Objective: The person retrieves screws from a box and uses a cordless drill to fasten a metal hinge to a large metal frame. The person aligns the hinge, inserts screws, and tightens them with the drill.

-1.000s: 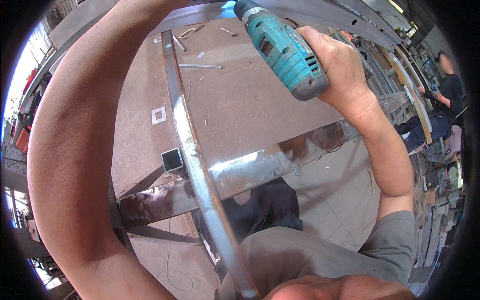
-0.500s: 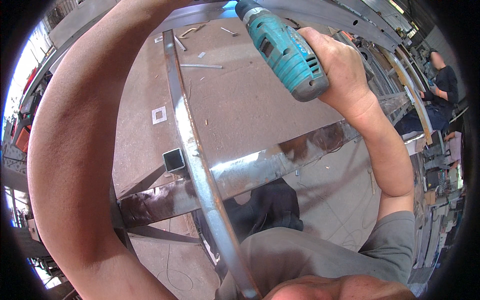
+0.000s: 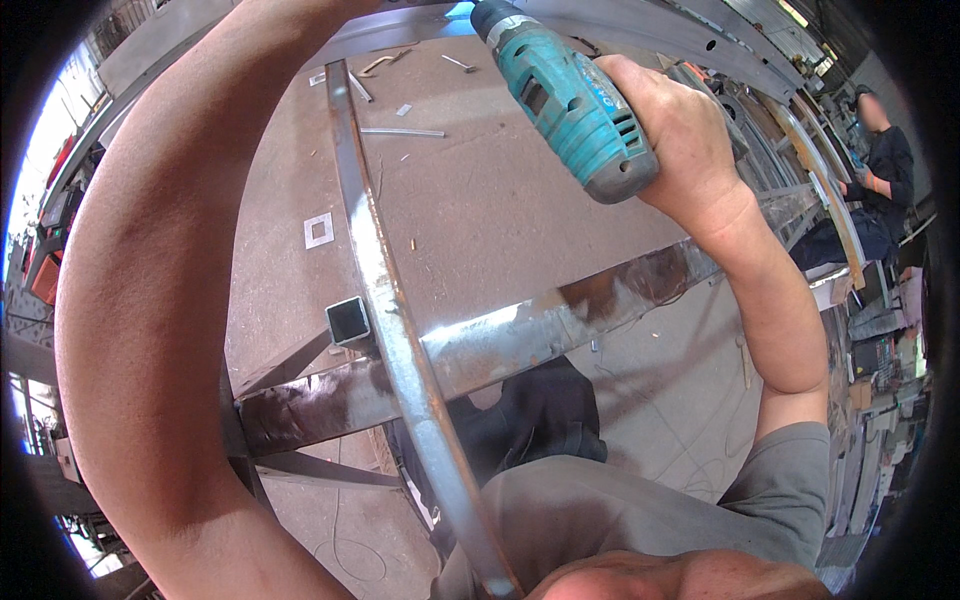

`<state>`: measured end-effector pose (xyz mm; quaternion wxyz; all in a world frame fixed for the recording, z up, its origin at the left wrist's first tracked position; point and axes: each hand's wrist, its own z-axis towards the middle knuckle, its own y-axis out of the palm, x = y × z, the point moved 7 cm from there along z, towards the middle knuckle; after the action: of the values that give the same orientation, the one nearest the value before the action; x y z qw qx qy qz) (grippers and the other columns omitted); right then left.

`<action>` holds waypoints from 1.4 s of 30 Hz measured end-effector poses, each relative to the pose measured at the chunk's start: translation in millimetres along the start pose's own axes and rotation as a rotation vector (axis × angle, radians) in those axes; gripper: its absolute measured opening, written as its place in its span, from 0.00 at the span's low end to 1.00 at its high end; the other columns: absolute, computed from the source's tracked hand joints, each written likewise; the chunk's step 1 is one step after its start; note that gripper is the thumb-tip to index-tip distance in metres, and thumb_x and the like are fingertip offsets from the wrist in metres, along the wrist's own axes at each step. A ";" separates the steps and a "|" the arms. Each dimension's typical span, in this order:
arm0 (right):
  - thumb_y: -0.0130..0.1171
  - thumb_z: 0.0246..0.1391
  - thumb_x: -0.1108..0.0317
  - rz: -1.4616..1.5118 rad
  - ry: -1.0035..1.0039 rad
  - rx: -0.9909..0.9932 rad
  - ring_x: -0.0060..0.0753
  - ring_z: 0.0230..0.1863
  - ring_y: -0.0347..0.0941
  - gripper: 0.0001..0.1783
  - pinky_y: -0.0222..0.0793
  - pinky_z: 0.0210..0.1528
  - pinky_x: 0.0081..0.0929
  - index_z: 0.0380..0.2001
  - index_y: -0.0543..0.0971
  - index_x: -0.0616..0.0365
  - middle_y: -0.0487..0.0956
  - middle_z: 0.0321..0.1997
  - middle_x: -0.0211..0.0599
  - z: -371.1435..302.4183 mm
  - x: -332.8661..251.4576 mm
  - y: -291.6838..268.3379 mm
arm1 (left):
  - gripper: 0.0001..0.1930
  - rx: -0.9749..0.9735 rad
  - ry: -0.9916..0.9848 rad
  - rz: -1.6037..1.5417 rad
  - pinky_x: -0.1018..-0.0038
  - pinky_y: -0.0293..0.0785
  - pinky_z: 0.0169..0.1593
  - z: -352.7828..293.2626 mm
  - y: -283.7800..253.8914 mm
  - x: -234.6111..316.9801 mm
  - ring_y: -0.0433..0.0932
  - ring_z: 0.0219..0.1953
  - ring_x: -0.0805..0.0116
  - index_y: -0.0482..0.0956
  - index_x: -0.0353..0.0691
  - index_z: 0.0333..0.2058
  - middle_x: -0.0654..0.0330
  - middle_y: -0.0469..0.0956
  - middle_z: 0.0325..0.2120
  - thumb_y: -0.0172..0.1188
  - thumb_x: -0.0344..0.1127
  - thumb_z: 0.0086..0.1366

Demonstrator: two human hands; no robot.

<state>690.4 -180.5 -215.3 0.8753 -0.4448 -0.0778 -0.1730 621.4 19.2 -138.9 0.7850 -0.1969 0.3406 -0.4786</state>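
My right hand (image 3: 690,140) is wrapped around the grip of a teal and black cordless drill (image 3: 570,110). The drill's chuck (image 3: 490,15) points up and away, meeting the grey metal beam (image 3: 400,35) at the top of the picture. Whatever bit it carries is hidden at the edge. My left forearm (image 3: 160,300) curves up the left side to the same beam, and its hand is cut off by the upper edge, so its fingers do not show.
A long steel bar (image 3: 385,300) runs toward me over a wide crossbeam (image 3: 520,335), beside an open square tube end (image 3: 348,321). On the floor lie a square plate with a hole (image 3: 318,230) and a thin rod (image 3: 402,132). Another person (image 3: 885,165) is at far right.
My arms and the drill hold almost the same place. At the far right the other person's head and arms have shifted slightly.
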 end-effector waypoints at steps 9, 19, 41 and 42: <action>0.72 0.48 0.69 -0.021 0.037 -0.046 0.46 0.40 0.85 0.25 0.82 0.42 0.39 0.51 0.76 0.52 0.85 0.38 0.43 -0.2 3.4 2.5 | 0.08 -0.021 -0.007 -0.009 0.60 0.79 0.54 1.7 5.7 -3.3 0.82 0.49 0.50 0.83 0.34 0.34 0.51 0.81 0.45 0.65 0.28 0.55; 0.73 0.47 0.69 -0.017 0.020 -0.031 0.46 0.41 0.85 0.27 0.82 0.43 0.40 0.52 0.75 0.52 0.85 0.37 0.43 -0.9 3.2 2.5 | 0.08 0.024 0.034 0.025 0.60 0.78 0.53 -0.8 1.1 0.9 0.81 0.48 0.51 0.83 0.35 0.33 0.53 0.80 0.43 0.66 0.29 0.53; 0.70 0.48 0.70 -0.020 -0.007 0.033 0.49 0.38 0.85 0.18 0.83 0.39 0.41 0.44 0.78 0.53 0.86 0.38 0.44 2.3 -0.8 -5.0 | 0.07 0.061 0.035 -0.017 0.59 0.79 0.52 2.0 3.1 -2.6 0.82 0.46 0.49 0.84 0.35 0.33 0.51 0.81 0.42 0.64 0.28 0.53; 0.70 0.48 0.70 -0.023 -0.007 0.032 0.49 0.38 0.86 0.18 0.83 0.39 0.41 0.44 0.78 0.53 0.86 0.38 0.44 2.0 -0.8 -4.9 | 0.07 0.080 0.046 -0.020 0.59 0.79 0.51 2.0 1.8 -1.3 0.82 0.46 0.49 0.84 0.35 0.32 0.51 0.81 0.41 0.64 0.28 0.53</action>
<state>687.9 -181.3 -210.7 0.8800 -0.4305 -0.0889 -0.1800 623.6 21.1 -138.2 0.7794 -0.1578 0.3370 -0.5041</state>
